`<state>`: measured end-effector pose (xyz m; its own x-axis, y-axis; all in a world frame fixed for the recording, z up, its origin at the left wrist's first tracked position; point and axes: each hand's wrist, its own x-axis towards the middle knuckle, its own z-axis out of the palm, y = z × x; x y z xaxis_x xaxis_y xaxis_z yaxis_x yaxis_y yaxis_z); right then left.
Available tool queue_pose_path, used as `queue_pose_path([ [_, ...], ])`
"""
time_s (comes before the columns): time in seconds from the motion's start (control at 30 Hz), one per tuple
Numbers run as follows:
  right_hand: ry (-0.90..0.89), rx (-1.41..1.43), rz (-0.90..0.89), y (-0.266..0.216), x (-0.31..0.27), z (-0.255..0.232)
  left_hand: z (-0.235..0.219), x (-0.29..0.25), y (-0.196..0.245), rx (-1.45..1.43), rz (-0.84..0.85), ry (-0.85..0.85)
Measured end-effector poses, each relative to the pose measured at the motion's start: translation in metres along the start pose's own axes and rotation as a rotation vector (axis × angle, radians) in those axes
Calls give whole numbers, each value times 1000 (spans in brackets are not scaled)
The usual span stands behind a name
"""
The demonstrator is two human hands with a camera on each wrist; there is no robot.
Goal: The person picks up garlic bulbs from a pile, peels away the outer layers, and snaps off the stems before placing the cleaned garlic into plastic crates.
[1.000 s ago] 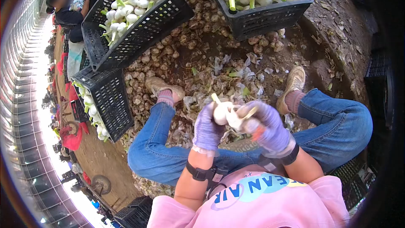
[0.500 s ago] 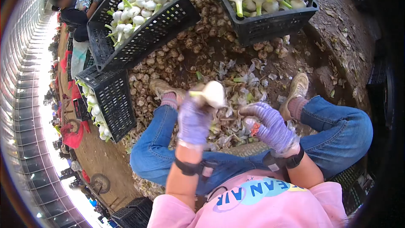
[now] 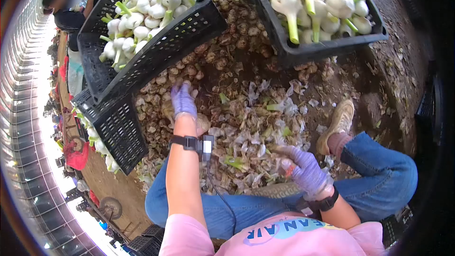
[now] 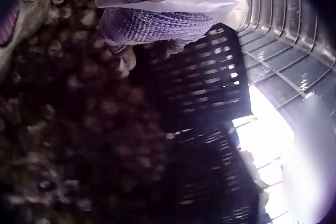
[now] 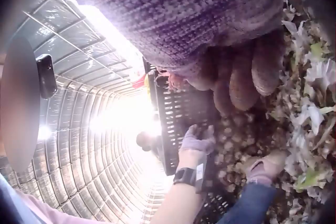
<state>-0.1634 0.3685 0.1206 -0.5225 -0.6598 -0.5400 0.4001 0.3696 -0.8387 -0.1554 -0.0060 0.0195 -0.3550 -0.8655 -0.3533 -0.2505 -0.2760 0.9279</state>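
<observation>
My left hand (image 3: 184, 100), in a purple knit glove, reaches down to the pile of unpeeled garlic bulbs (image 3: 161, 79) beside the crates. Its thumb and fingers stand apart at the bulbs, and the left wrist view shows the fingertips (image 4: 126, 65) over the dark pile. My right hand (image 3: 305, 169), gloved alike, hovers above the loose garlic skins (image 3: 256, 137) near my right knee. Its fingers (image 5: 242, 85) bend loosely with nothing visible between them. An orange patch (image 3: 289, 169) shows by its thumb.
Black crates hold peeled garlic: one (image 3: 161, 50) at upper left, one (image 3: 327, 50) at upper right, and a tilted one (image 3: 121, 135) below the left crate. My shoe (image 3: 339, 123) stands right of the skins. Another person (image 3: 68, 19) sits at far upper left.
Both hands were on a garlic bulb; then the left hand carried the white bulb away to the left. Now that bulb is out of it, and it reaches forward to the pile. The right hand stays low.
</observation>
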Motion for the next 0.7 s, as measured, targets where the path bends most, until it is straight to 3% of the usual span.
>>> queue_pose_path([
  [0.03,-4,-5,8,0,6,-1,2,17,-18,96,16,17],
  [0.07,-13,105,128,0,11,-2,3,35,-33,96,5,22],
  [0.1,-21,215,249,0,17,-3,3,55,-45,277,72,-8],
  [0.13,-21,251,286,1,23,-2,4,75,-58,459,138,-42],
  [0.17,-23,249,298,6,28,-2,8,95,-71,460,125,-40],
  [0.23,30,188,224,18,33,-1,13,142,-105,1194,-31,168],
  [0.27,31,145,251,19,36,-2,-14,189,-146,1379,-17,27],
  [0.37,38,161,211,19,40,-3,-20,205,-153,1225,-26,-19],
  [0.4,35,166,212,17,39,-2,8,146,-119,1231,-27,-18],
  [0.47,69,183,202,13,38,0,54,28,-21,820,-17,11],
  [0.53,84,184,135,15,36,3,29,13,-72,244,-89,-423],
  [0.57,102,180,80,16,31,3,41,-19,-49,113,-188,-536],
  [0.6,127,133,-17,13,27,1,49,-51,-30,166,-217,-649],
  [0.63,178,245,39,17,22,4,49,-77,-19,297,-126,-747],
  [0.7,279,395,-43,15,16,8,44,-123,-14,-59,-188,-952],
])
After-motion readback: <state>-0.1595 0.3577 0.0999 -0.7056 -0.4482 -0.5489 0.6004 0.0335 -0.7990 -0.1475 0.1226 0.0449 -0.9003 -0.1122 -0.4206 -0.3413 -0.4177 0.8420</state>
